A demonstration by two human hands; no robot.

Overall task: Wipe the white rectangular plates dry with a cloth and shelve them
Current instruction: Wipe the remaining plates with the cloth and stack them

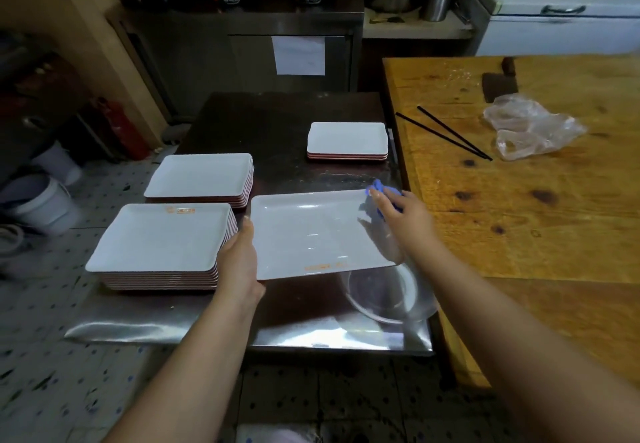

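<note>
A white rectangular plate (311, 234) is held level above the steel table (277, 335). My left hand (240, 262) grips its left edge, thumb on top. My right hand (401, 212) holds a blue cloth (379, 188) pressed on the plate's far right corner. Two tall stacks of white plates stand to the left, one near (162, 238) and one farther back (202, 175). A short stack (347, 139) sits at the table's far right.
A clear glass bowl (388, 297) sits under the plate's near right corner. The wooden table (536, 200) on the right carries black chopsticks (446, 134), a crumpled plastic bag (530, 127) and a cleaver (500, 84). White buckets (41, 200) stand on the floor at left.
</note>
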